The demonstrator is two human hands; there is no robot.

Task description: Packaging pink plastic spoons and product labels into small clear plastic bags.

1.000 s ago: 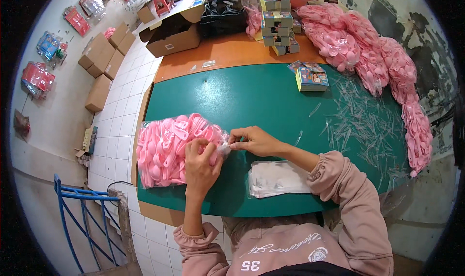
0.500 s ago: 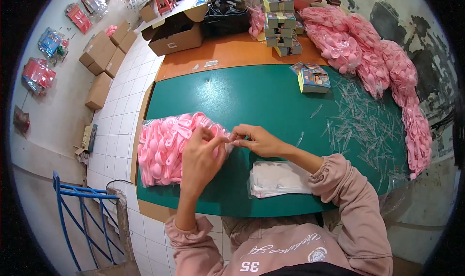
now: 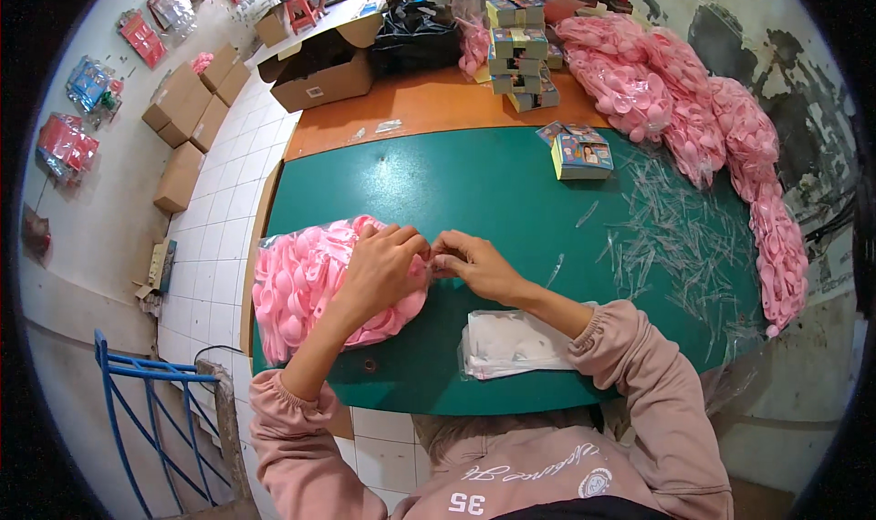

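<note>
Right now, your left hand [image 3: 388,263] bends over the right end of a clear bag of pink spoons [image 3: 297,287], which lies on the left side of the green table [image 3: 438,178]; you can't tell its grip, since its fingertips are hidden. Your right hand [image 3: 476,265], just beside it, pinches the bag's end. Near your right forearm lies a whitish stack of flat packets [image 3: 516,342].

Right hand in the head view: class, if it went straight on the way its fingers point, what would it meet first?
Pointing left, the right hand would probably meet the left hand first; depth is unclear, so the bag of pink spoons might come first.
</note>
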